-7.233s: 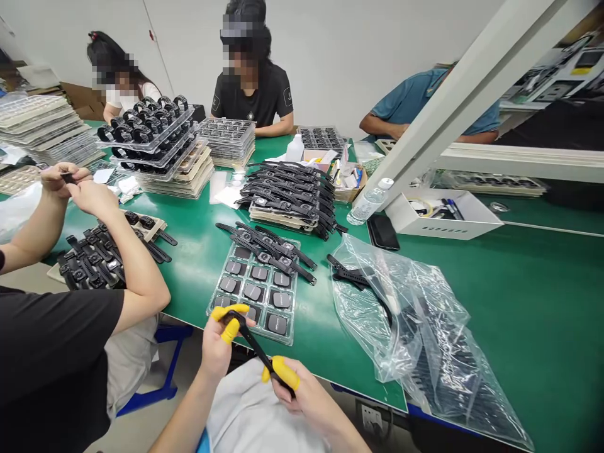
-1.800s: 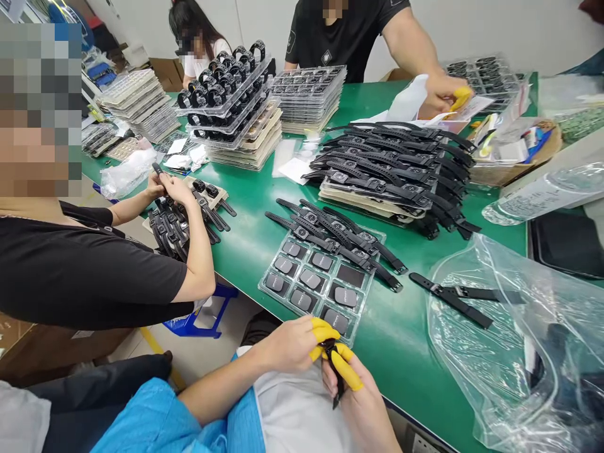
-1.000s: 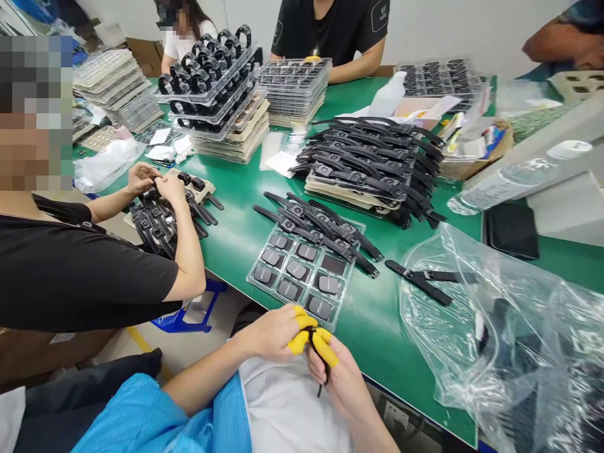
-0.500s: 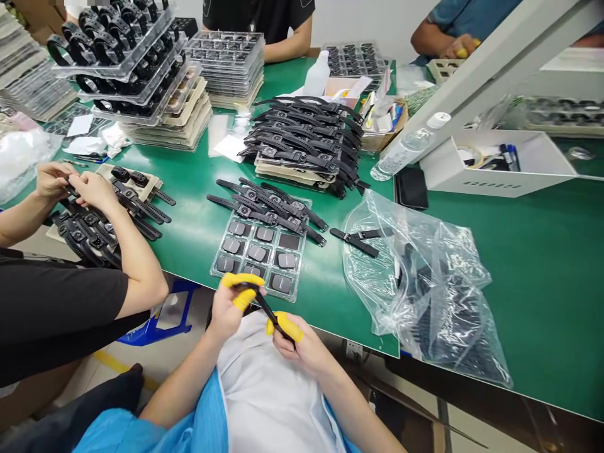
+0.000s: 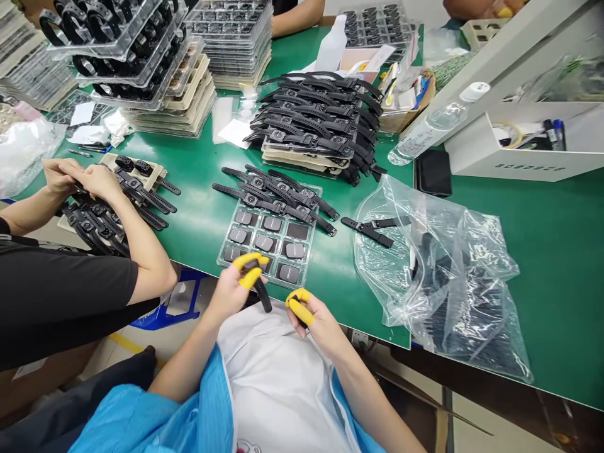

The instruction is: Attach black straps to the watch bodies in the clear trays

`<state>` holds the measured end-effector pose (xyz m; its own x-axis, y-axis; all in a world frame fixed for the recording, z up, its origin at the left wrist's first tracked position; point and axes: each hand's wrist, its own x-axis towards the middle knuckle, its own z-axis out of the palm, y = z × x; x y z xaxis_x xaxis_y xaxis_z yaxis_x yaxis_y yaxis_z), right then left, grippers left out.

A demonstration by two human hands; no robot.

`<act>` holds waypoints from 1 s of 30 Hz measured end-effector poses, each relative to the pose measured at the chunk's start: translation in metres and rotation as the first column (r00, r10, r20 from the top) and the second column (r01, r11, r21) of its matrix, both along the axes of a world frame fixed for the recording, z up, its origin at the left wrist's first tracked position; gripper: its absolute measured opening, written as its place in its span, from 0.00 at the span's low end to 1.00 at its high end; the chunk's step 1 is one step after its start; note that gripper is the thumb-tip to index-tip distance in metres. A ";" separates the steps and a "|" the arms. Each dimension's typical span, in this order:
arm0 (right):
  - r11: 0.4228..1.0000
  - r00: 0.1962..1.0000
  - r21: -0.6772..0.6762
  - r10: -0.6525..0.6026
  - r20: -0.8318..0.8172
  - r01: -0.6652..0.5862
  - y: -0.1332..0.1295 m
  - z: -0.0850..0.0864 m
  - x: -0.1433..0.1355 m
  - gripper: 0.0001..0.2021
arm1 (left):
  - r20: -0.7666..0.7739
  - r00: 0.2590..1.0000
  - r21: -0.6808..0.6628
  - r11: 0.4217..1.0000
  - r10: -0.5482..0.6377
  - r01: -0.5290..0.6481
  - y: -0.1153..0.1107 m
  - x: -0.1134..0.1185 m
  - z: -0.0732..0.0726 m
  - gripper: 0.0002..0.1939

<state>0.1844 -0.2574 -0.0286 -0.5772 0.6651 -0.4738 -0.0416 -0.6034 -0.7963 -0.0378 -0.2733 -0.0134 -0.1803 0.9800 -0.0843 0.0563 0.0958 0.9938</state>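
My left hand, with yellow finger cots, grips a dark watch between thumb and fingers; a black strap hangs from it. A short distance to the right, my right hand, also in yellow finger cots, pinches a black watch strap, mostly covered by the fingers. A gap shows between the two held pieces. Just beyond my hands lies a clear tray with square dark watch faces in its pockets. Several strapped watches lie across its far end.
Two loose straps lie beside a clear plastic bag of black straps. Behind stand a stack of watches, a bottle, a phone-like black slab and a white box. A co-worker's hands handle watches at left.
My hands have moved apart; the black strap that ran from one to the other no longer bridges them. The camera view has shifted slightly. The co-worker's hands stay over their watches.
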 end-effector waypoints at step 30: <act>0.935 0.982 -0.339 -0.152 -0.116 0.104 -0.014 -0.001 -0.020 0.22 | -0.698 0.580 -0.022 0.821 -0.421 0.570 -0.021 0.018 -0.010 0.22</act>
<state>0.1641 -0.2709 -0.0293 -0.5728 0.5571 -0.6013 -0.2308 -0.8135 -0.5338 -0.0195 -0.2942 -0.0233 0.4051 0.9132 0.0443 0.6658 -0.3279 0.6702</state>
